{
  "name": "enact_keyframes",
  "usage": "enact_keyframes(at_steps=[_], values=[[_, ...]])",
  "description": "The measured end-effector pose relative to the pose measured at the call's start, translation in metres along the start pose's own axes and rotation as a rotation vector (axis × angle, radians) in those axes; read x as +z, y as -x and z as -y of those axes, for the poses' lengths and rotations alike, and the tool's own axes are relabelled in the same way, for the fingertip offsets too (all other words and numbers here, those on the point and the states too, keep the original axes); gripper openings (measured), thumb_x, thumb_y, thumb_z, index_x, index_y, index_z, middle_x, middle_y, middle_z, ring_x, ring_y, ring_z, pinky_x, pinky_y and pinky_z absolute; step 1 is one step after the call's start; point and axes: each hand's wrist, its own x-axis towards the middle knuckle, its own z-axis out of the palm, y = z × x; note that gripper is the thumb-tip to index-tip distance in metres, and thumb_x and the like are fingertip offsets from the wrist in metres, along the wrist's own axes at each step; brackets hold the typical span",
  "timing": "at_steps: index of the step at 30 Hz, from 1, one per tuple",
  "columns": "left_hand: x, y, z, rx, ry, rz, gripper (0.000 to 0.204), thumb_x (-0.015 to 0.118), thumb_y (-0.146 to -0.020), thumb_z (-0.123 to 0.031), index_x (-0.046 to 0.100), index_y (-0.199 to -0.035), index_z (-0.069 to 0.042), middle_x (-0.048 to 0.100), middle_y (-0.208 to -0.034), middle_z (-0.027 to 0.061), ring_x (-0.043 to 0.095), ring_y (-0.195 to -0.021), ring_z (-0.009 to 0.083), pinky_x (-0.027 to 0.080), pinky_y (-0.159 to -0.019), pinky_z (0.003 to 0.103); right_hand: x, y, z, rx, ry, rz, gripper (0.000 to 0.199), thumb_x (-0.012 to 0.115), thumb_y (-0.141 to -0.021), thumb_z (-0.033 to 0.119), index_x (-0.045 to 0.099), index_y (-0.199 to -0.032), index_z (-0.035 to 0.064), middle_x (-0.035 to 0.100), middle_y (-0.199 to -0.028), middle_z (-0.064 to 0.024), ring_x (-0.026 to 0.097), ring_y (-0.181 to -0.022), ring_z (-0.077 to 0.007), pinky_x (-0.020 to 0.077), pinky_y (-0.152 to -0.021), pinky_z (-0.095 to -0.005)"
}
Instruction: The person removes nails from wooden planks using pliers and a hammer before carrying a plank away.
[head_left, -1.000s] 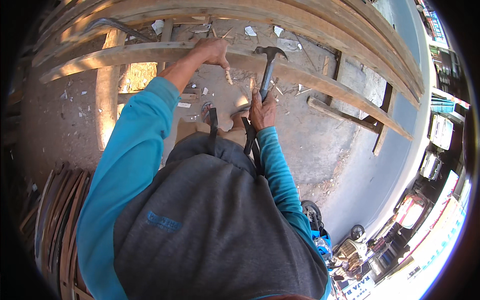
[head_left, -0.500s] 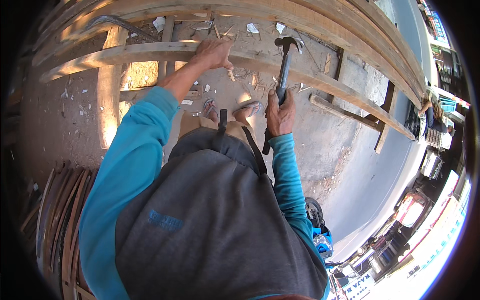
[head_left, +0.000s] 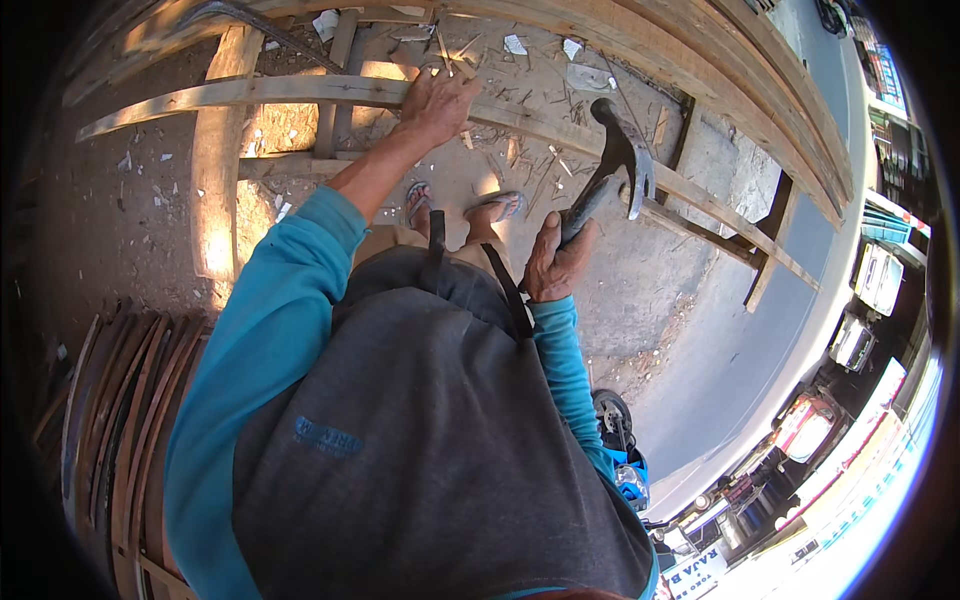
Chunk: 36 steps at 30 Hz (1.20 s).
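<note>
My right hand (head_left: 560, 262) is wrapped around the dark handle of a claw hammer (head_left: 628, 158). The hammer is held up near my body, its metal head tilted to the right, overlapping the view of the long wooden beam (head_left: 255, 90). That beam runs across in front of me from far left to right. My left hand (head_left: 438, 108) grips it near its middle, fingers curled over the far edge. An upright-looking wooden post (head_left: 215, 180) and other crosspieces lie under the beam on the left.
More long timbers (head_left: 690, 80) run along the far side. A curved metal bar (head_left: 265, 42) lies at the far left. Dark wooden pieces (head_left: 130, 410) are stacked at the near left. Wood scraps litter the ground. A road (head_left: 740, 350) and a parked motorcycle (head_left: 618, 430) are to the right.
My right hand has tilted the hammer rightward and its head now looms larger. The beam looks narrower, as if turned. My left hand has shifted slightly right along with it.
</note>
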Motion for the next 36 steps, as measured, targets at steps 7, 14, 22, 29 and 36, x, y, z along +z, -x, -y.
enact_keyframes(at_steps=[7, 14, 22, 29, 36], values=[[-0.01, 0.0, -0.001, -0.044, 0.03, 0.08, 0.067, 0.084, -0.074, -0.044, 0.059, -0.129, -0.015, 0.065, -0.123, 0.012, 0.055, -0.125, 0.0291, 0.041, -0.102, 0.045, -0.001, -0.014, 0.025, 0.085, 0.061, 0.179, 0.027, 0.061, -0.099, 0.024, 0.052, -0.102, -0.0003, 0.061, -0.078, -0.0278, 0.062, -0.076, -0.0499, 0.0478, -0.063, -0.0472], [-0.01, -0.001, -0.005, -0.038, 0.029, 0.098, 0.064, 0.084, -0.073, -0.042, 0.06, -0.125, -0.013, 0.066, -0.118, 0.0116, 0.056, -0.123, 0.0289, 0.041, -0.099, 0.046, 0.013, -0.007, -0.011, 0.135, 0.203, 0.132, 0.034, 0.06, -0.101, 0.033, 0.053, -0.095, 0.0004, 0.053, -0.066, -0.0113, 0.052, -0.059, -0.0227, 0.0437, -0.057, -0.039], [-0.003, 0.004, -0.002, 0.009, 0.019, 0.005, 0.061, 0.085, -0.073, -0.041, 0.061, -0.122, -0.012, 0.067, -0.114, 0.0106, 0.06, -0.117, 0.0288, 0.042, -0.098, 0.044, 0.006, 0.001, -0.003, -0.002, -0.28, -0.204, 0.039, 0.059, -0.102, 0.037, 0.05, -0.091, 0.0012, 0.048, -0.06, -0.0072, 0.053, -0.054, -0.0219, 0.0408, -0.051, -0.0412], [0.003, 0.002, -0.005, 0.012, 0.002, -0.054, 0.062, 0.085, -0.072, -0.039, 0.061, -0.122, -0.012, 0.067, -0.113, 0.0102, 0.059, -0.118, 0.0285, 0.041, -0.101, 0.046, -0.001, -0.006, -0.005, 0.117, 0.004, 0.119, 0.037, 0.06, -0.101, 0.037, 0.049, -0.085, 0.0054, 0.052, -0.063, -0.0039, 0.056, -0.058, -0.0201, 0.0435, -0.052, -0.0379], [0.005, 0.002, -0.001, -0.023, 0.04, -0.042, 0.063, 0.086, -0.072, -0.038, 0.061, -0.123, -0.012, 0.067, -0.112, 0.009, 0.059, -0.118, 0.0273, 0.04, -0.101, 0.046, -0.079, -0.059, 0.074, 0.323, -0.828, 0.29, 0.046, 0.059, -0.1, 0.018, 0.05, -0.139, -0.004, 0.063, -0.098, -0.0151, 0.065, -0.076, -0.0204, 0.0523, -0.06, -0.0282]])
